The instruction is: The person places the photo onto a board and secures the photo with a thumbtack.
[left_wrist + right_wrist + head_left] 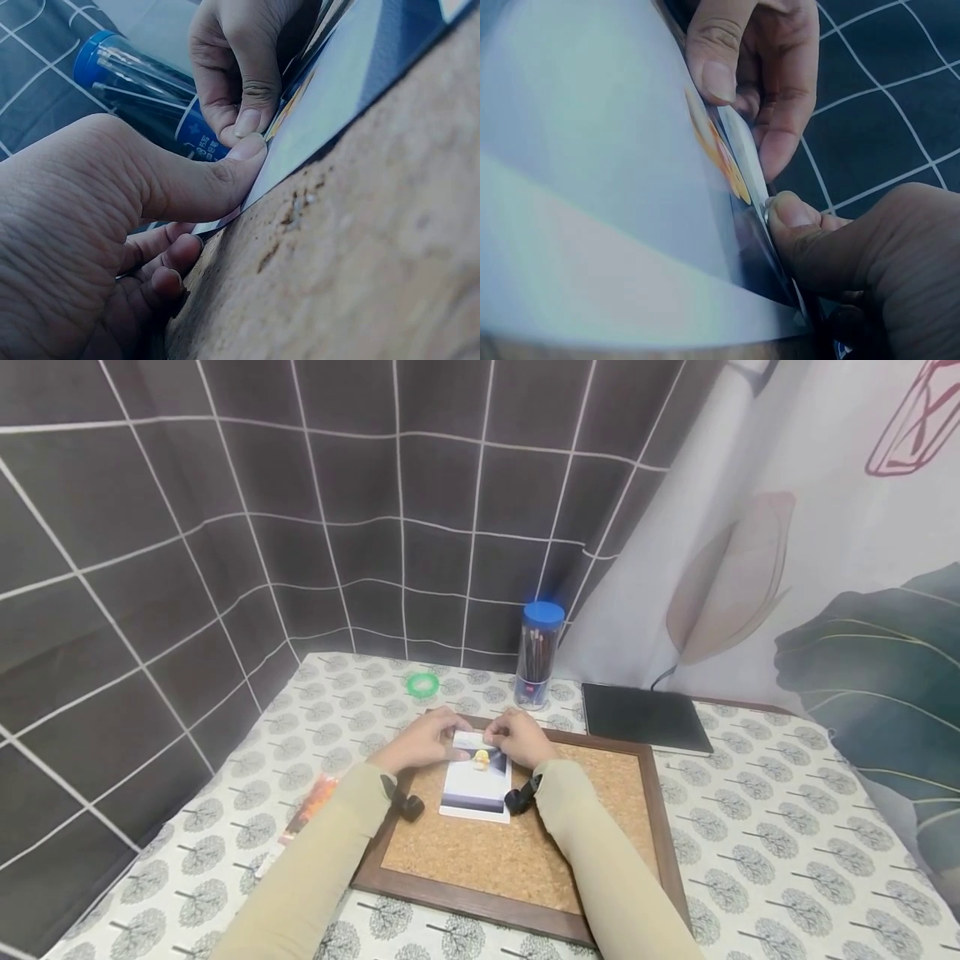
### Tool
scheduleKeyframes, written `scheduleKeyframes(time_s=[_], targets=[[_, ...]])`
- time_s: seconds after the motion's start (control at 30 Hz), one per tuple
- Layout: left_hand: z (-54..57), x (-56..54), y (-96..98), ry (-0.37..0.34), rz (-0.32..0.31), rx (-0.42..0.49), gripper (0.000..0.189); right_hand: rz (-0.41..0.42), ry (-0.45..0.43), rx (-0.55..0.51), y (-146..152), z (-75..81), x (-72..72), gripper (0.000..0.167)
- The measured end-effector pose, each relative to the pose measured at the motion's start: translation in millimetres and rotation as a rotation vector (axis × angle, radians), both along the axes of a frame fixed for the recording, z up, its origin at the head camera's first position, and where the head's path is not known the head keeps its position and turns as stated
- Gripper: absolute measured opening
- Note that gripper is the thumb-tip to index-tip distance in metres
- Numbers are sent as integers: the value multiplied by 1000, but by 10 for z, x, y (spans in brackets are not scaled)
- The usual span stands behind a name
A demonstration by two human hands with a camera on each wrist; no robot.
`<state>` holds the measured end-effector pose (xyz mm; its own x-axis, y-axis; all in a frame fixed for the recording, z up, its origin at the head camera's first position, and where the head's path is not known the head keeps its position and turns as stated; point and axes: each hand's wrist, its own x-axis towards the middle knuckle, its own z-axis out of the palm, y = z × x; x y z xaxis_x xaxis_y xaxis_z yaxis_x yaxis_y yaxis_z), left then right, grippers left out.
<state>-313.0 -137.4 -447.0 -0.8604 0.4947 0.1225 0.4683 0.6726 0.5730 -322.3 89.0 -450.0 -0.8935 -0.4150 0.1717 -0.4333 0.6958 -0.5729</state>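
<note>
A printed picture point(472, 789) with a white border and a small yellow figure lies on a framed corkboard point(442, 852). At its upper left, my left hand point(426, 742) has the thumb pressed on the face, with fingers around the edge, pinching the picture. My right hand point(522, 739) is at the top edge, thumb and forefinger together. A small shiny tack-like piece point(766, 208) shows at the right thumb's tip in the right wrist view, mostly hidden by the fingers. Both hands' thumbs come close together in the left wrist view.
Behind the board stands a clear tube of brushes with a blue lid point(543, 614). A green ring point(422, 685) lies to its left, a black flat tablet point(645, 717) to its right. An orange-red packet point(311, 804) is beside the left sleeve. Dark gridded cloth point(337, 485) hangs behind the table.
</note>
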Motion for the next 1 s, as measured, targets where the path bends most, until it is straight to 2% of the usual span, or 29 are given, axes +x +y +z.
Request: scheduleKeyframes(time_s=[0.23,0.8,1.0], targets=[[23,35,3,-24,5,13,50,-64,-65,-4,-36,27,43,8],[28,14,15,-10,2,26,49,-121,-50,-12,-67,64,51,8],[-8,9,7,-4,-7,18,50,-141,-56,-16,-78,37,68,8]])
